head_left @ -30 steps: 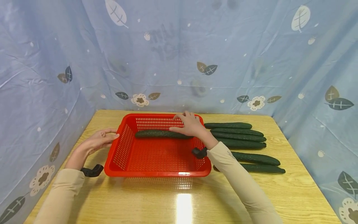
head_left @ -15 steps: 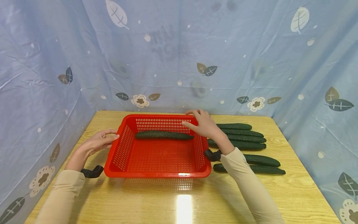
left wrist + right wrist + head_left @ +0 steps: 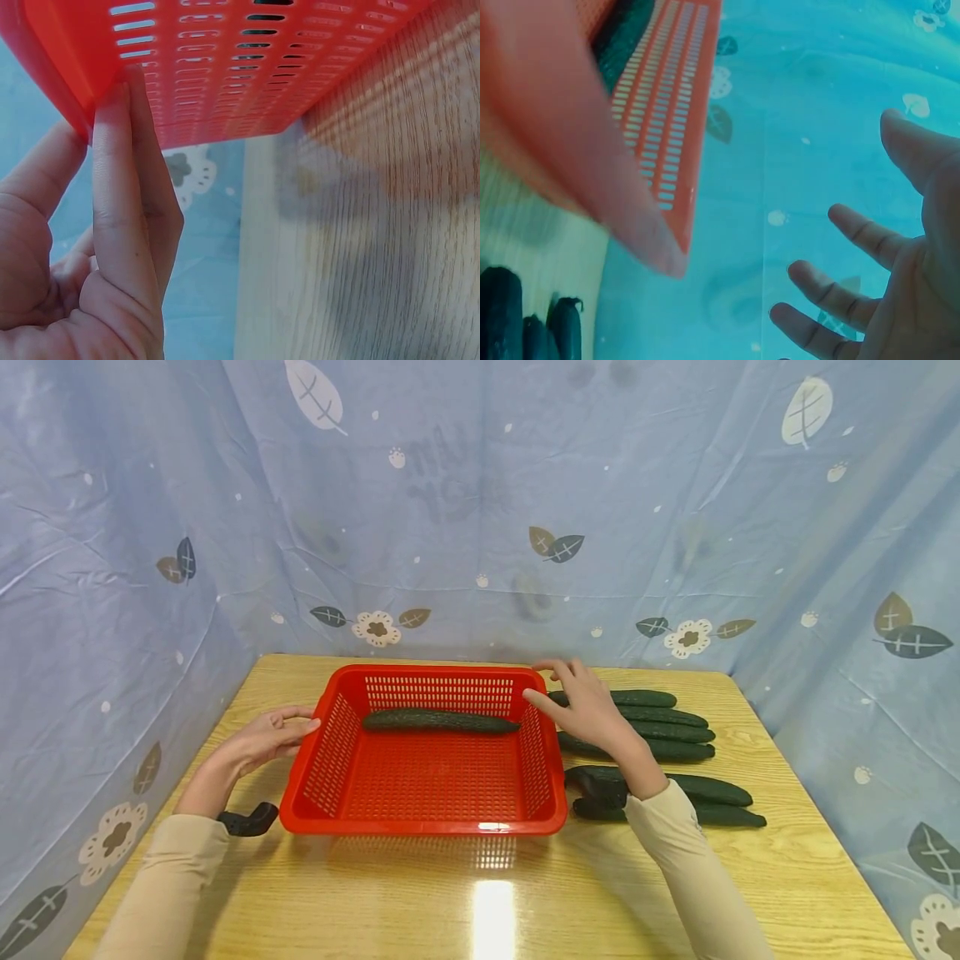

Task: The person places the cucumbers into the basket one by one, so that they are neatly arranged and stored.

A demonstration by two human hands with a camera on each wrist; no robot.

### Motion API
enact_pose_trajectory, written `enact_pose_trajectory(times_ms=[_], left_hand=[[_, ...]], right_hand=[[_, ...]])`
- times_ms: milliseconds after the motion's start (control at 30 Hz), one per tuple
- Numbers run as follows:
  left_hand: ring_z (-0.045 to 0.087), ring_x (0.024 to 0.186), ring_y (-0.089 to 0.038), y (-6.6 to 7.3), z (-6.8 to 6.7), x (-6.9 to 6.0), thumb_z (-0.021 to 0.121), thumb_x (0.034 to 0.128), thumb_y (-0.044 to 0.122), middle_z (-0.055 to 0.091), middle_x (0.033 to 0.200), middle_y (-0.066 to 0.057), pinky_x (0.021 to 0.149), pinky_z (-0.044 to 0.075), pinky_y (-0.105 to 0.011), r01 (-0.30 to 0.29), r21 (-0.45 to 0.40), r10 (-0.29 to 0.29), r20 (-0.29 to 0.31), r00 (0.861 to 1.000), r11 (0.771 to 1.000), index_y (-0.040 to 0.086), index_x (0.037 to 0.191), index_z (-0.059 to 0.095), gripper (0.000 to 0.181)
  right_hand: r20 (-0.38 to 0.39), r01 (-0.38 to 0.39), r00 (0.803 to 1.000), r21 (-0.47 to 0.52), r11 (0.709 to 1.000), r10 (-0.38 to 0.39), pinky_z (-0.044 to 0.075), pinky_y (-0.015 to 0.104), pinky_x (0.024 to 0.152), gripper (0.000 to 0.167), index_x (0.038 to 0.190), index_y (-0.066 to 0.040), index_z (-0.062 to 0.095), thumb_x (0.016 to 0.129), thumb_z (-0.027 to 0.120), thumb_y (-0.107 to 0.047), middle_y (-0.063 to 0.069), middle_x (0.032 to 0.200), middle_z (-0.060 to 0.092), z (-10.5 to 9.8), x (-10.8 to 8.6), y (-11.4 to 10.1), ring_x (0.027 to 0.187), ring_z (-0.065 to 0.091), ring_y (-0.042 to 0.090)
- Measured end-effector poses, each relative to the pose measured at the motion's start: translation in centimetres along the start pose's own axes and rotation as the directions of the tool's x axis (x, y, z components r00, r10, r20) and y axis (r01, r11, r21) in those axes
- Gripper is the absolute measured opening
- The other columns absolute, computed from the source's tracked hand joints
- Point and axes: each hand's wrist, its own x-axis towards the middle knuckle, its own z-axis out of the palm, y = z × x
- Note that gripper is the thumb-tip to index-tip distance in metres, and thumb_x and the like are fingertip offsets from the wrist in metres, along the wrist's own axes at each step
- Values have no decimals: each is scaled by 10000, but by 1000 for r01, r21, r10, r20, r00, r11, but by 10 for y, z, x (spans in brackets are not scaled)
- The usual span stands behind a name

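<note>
A red plastic basket (image 3: pixel 420 828) with slotted walls stands on the table, and one cucumber (image 3: pixel 438 721) lies along its far side. At the basket's left rim, my left hand (image 3: pixel 262 739) pinches the edge; in the left wrist view the thumb is on one side and the fingers (image 3: pixel 116 187) on the other. My right hand (image 3: pixel 588 710) hovers by the basket's right rim, above the left ends of the back cucumbers (image 3: pixel 667 732). Its fingers are spread and hold nothing, as the right wrist view also shows.
Two more cucumbers (image 3: pixel 708 814) lie nearer the front on the right, partly hidden by the right wrist's black camera mount (image 3: pixel 603 787). Blue patterned cloth (image 3: pixel 480 527) hangs behind and at both sides of the wooden table (image 3: pixel 390 893).
My right hand has moved right, from over the cucumber inside the basket to beyond the right rim. The left hand keeps its place on the left rim.
</note>
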Motion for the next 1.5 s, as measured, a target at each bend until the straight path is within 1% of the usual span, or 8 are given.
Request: enact_pose_trajectory(times_ms=[167, 267, 500, 667, 833, 1167, 1333, 1500], left_hand=[[660, 896, -129, -1, 2, 1, 505, 968, 171, 678, 954, 45, 791, 535, -287, 9, -13, -9, -17, 1000, 1000, 1, 1268, 354, 377], [660, 894, -125, -1, 3, 0, 507, 967, 175, 676, 950, 50, 789, 536, -284, 9, -11, -9, -26, 1000, 1000, 1, 1266, 354, 378], [662, 892, -128, 0, 3, -1, 519, 962, 191, 675, 952, 49, 792, 535, -285, 4, -6, -5, -29, 1000, 1000, -11, 1272, 352, 406], [664, 894, -136, -2, 2, 0, 508, 967, 181, 680, 952, 48, 793, 536, -292, 5, -9, -5, -27, 1000, 1000, -12, 1274, 350, 396], [664, 889, -131, -4, 1, 1, 505, 967, 171, 683, 946, 49, 790, 536, -287, -3, -13, 3, -30, 1000, 1000, -20, 1279, 343, 400], [665, 884, -132, -5, 1, 2, 500, 969, 161, 687, 939, 48, 786, 538, -288, -19, -32, 18, -31, 999, 999, -3, 1255, 362, 357], [668, 885, -137, -6, 1, 1, 496, 970, 155, 688, 942, 44, 788, 539, -295, -23, -38, 22, -25, 999, 999, -13, 1260, 360, 362], [667, 895, -141, -6, 0, 1, 500, 970, 171, 686, 953, 42, 797, 536, -300, -19, -35, 18, -16, 1000, 999, -17, 1274, 347, 390]], right_hand=[[-26, 13, 1000, -12, 1000, -13, 297, 506, 886, 563, 1305, -211, 450, 873, 528, -563, 81, 1167, 465, -2, -12, 11, 1067, 430, 287], [-36, 24, 999, -25, 999, -25, 289, 513, 880, 556, 1302, -216, 457, 869, 544, -554, 77, 1169, 473, -3, -19, 20, 1073, 425, 289], [-62, 49, 997, -46, 998, -52, 278, 504, 846, 480, 1273, -226, 485, 877, 583, -479, 83, 1129, 472, -2, -37, 39, 1018, 405, 303], [-79, 42, 996, -69, 997, -48, 276, 520, 835, 508, 1282, -225, 481, 865, 594, -491, 80, 1111, 462, 1, -48, 55, 954, 393, 292], [-104, 48, 993, -99, 994, -59, 283, 527, 818, 501, 1277, -209, 496, 861, 618, -459, 107, 1089, 463, 4, -58, 71, 951, 399, 310], [-145, 105, 981, -148, 983, -127, 297, 452, 735, 457, 1258, -163, 513, 865, 652, -350, 109, 1086, 485, 10, -78, 94, 955, 417, 303], [-140, 108, 981, -163, 981, -131, 286, 393, 716, 449, 1247, -179, 524, 852, 671, -332, 86, 1098, 501, 15, -89, 100, 956, 424, 261], [-140, 108, 980, -205, 973, -139, 263, 327, 654, 474, 1235, -153, 536, 822, 705, -312, 110, 1092, 523, 21, -101, 108, 905, 440, 252]])
